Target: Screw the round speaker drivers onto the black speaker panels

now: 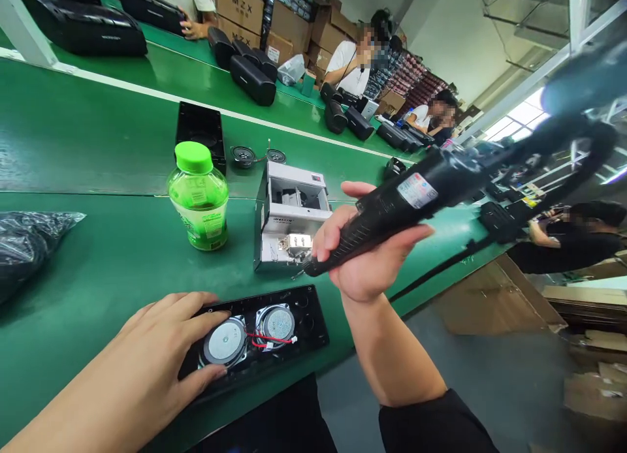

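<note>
My left hand point(169, 348) grips the left end of a black speaker panel point(313, 316), its thumb and fingers spanning one driver. Two round speaker drivers sit in the panel, backs up: the left driver point(224, 341) by my fingertips and the right driver point(278, 324), with red wires point(274, 339) and small white plugs between them. Wrapped around a black electric screwdriver point(382, 215) is my right hand point(365, 264). The bit points down and left, close to the front of a grey screw feeder point(294, 205); whether a screw is on the bit, I cannot tell.
A green-capped bottle point(200, 198) stands left of the feeder. Behind it are a black casing point(200, 130) and two loose speakers point(243, 156). A dark plastic bag point(34, 247) lies at the left. Co-workers sit across the green bench point(122, 244), near several black speakers point(252, 79) and cartons.
</note>
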`<state>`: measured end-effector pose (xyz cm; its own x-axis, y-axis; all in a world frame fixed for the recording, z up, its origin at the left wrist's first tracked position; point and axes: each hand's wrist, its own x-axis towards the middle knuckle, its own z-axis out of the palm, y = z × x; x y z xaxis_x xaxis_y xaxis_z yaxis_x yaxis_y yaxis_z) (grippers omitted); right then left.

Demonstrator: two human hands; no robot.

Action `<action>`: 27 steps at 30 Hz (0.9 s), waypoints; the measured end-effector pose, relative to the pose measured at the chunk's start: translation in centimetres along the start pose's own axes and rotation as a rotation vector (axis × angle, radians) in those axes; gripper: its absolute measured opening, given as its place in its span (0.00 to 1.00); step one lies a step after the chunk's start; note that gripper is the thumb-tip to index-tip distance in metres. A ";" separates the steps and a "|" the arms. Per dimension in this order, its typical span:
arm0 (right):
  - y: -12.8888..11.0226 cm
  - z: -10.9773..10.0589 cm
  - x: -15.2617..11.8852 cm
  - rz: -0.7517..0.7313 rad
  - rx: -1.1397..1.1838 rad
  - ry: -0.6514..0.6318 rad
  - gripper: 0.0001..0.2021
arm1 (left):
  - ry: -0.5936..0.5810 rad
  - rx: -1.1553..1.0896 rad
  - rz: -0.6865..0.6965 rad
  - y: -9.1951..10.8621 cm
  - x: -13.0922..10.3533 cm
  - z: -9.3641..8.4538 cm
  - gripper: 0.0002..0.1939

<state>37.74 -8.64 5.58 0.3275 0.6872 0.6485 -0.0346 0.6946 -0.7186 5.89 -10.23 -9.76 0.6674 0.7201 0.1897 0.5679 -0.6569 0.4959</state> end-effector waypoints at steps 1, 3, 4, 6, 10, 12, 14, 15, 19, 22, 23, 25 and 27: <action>-1.1 -0.1 -0.5 0.026 0.013 0.008 0.36 | 0.001 -0.013 0.000 0.2 0.1 -0.3 0.24; -3.8 -0.3 -1.8 0.094 0.035 0.008 0.35 | -0.010 -0.038 -0.015 0.8 0.5 -1.0 0.24; -5.3 -0.4 -2.5 0.129 0.040 -0.003 0.35 | -0.020 -0.047 -0.028 1.1 0.6 -1.3 0.23; -7.7 -0.7 -4.0 0.177 0.043 -0.038 0.36 | -0.051 -0.056 -0.051 1.6 1.0 -1.8 0.21; -9.6 -0.5 -6.7 0.229 0.049 -0.039 0.36 | -0.104 -0.051 -0.068 2.1 1.7 -2.6 0.22; -9.1 -0.1 -7.9 0.250 0.058 -0.046 0.37 | -0.119 -0.038 -0.071 2.3 1.9 -2.9 0.23; -8.3 0.4 -8.7 0.271 0.071 -0.078 0.39 | -0.126 -0.016 -0.069 2.4 2.0 -3.0 0.23; -7.8 0.6 -9.0 0.285 0.082 -0.095 0.40 | -0.125 -0.006 -0.066 2.5 2.0 -3.1 0.22; -6.4 1.4 -9.6 0.326 0.143 -0.128 0.40 | -0.111 0.017 -0.048 3.0 2.0 -3.2 0.21; -6.0 1.2 -9.6 0.345 0.158 -0.155 0.37 | -0.110 0.005 -0.039 3.4 1.9 -3.3 0.21; -5.9 1.1 -9.6 0.357 0.159 -0.184 0.35 | -0.108 -0.006 -0.039 3.5 1.9 -3.4 0.20; -5.9 0.9 -9.7 0.381 0.163 -0.235 0.31 | -0.107 -0.032 -0.039 3.7 2.0 -3.5 0.18; -5.8 0.9 -9.8 0.389 0.160 -0.229 0.32 | -0.106 -0.047 -0.045 3.8 2.0 -3.6 0.17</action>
<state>33.87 -19.18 3.58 0.0457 0.9195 0.3904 -0.2645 0.3880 -0.8829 7.68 -10.49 -4.43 0.6905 0.7192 0.0773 0.5768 -0.6119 0.5411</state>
